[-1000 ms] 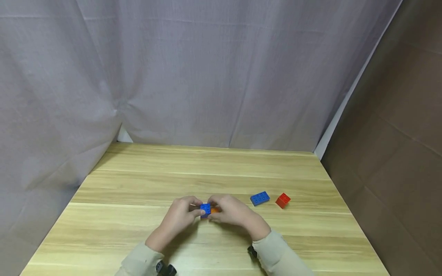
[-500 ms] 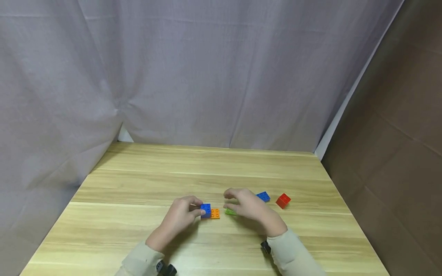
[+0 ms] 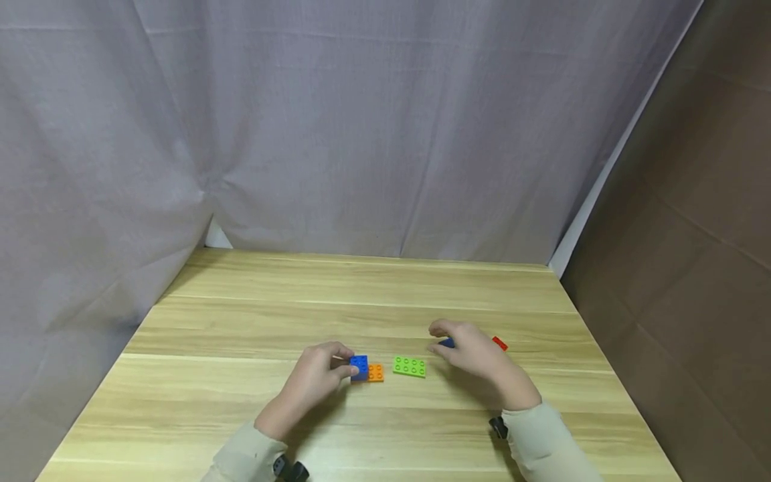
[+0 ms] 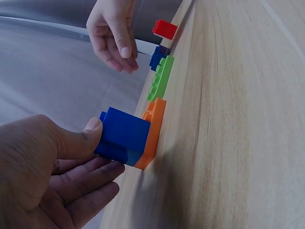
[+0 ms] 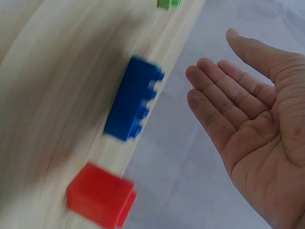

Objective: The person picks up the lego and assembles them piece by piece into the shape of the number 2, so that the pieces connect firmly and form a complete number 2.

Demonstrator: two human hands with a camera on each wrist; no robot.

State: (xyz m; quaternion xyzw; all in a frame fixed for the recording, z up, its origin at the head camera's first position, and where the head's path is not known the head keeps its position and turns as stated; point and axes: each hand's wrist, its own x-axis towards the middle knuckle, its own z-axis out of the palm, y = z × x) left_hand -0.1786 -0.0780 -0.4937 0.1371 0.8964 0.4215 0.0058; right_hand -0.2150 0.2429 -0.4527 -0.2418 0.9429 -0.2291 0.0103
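Observation:
My left hand [image 3: 312, 376] pinches a blue two-by-two brick [image 4: 126, 129] between thumb and fingers. That brick sits on one end of an orange plate brick [image 3: 376, 373], whose other studs stay bare. Over the table to the right, my right hand [image 3: 476, 349] is spread with nothing in it, above a long blue brick [image 5: 131, 100]. In the right wrist view this brick lies studs up, apart from the fingers. A flat green brick [image 3: 409, 366] lies between the orange one and the right hand.
A red brick [image 5: 101, 194] stands beyond the long blue one, partly behind the right hand in the head view. The wooden table [image 3: 289, 288] ends at a grey curtain [image 3: 337, 134] behind and a brown cloth [image 3: 680, 221] at right.
My right hand has left the orange and blue bricks and moved right, past the green brick, to over the long blue brick. My left hand keeps its hold in the same place.

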